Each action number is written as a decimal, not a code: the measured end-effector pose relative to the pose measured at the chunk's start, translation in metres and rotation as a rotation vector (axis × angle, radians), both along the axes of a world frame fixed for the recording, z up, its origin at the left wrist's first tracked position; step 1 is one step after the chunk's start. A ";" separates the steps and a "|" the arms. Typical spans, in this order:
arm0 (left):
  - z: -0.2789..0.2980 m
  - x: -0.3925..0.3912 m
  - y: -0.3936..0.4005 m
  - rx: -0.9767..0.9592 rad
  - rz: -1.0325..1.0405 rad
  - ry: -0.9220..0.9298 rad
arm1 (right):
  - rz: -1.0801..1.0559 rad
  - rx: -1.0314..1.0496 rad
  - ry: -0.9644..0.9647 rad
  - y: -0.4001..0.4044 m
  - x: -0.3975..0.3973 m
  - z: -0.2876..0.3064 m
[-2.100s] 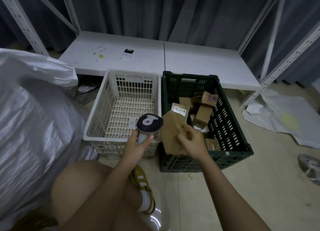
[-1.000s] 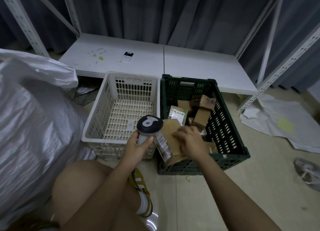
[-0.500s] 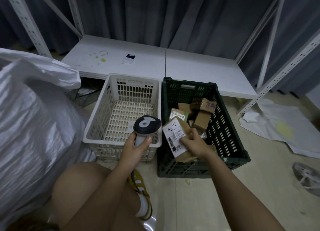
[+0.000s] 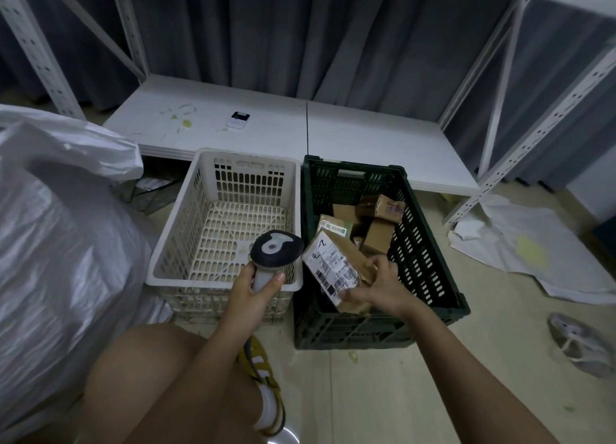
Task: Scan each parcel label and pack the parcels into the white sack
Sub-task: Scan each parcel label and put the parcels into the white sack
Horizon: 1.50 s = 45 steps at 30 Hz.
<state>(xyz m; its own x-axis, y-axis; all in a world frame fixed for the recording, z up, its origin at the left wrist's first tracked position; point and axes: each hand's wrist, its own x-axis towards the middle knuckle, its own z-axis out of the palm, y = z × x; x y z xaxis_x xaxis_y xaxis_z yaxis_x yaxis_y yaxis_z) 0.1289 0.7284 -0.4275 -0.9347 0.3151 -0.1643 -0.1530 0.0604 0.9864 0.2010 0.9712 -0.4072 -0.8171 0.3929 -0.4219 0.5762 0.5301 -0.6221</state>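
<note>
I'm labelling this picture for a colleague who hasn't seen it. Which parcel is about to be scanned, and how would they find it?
Find the dark green crate right of the white basket. Over its near left corner, the right hand holds a brown parcel beside the scanner in the left hand. Unlike the parcels lying in the crate, it is lifted and shows a white barcode label with handwriting.

The white sack [image 4: 60,243] is glossy, crinkled woven plastic. Both the cream basket [image 4: 186,243] and the green crate [image 4: 430,243] are matt perforated plastic. The parcel [image 4: 346,260] is matt brown cardboard with a smooth paper label [image 4: 328,267]. Curtains [image 4: 300,37] are dull cloth.
</note>
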 end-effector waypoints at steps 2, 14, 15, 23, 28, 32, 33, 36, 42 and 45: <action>-0.001 -0.001 0.000 0.008 -0.008 -0.001 | 0.076 0.123 0.032 0.005 -0.006 0.019; -0.003 -0.001 -0.004 0.061 -0.019 -0.015 | 0.159 0.252 0.211 -0.008 -0.050 0.041; -0.003 -0.002 -0.004 0.064 -0.020 -0.012 | 0.113 0.244 0.253 -0.007 -0.049 0.036; -0.001 -0.001 -0.004 0.053 -0.023 -0.001 | -0.009 0.126 0.224 0.014 -0.012 0.008; 0.003 0.003 -0.003 0.053 -0.085 -0.006 | -0.039 -0.046 0.228 0.003 -0.011 0.000; 0.007 0.008 -0.003 0.054 -0.145 0.021 | -0.117 -0.034 0.289 -0.001 -0.013 -0.008; 0.008 0.009 -0.003 0.054 -0.149 0.025 | -0.127 -0.036 0.303 -0.001 -0.013 -0.010; 0.006 0.008 -0.003 0.057 -0.155 0.028 | -0.133 -0.043 0.304 0.000 -0.017 -0.012; 0.002 0.008 0.000 0.041 -0.185 0.043 | -0.144 -0.054 0.293 0.005 -0.021 -0.011; 0.002 0.009 0.002 0.046 -0.225 0.029 | -0.169 -0.102 0.315 0.006 -0.022 -0.008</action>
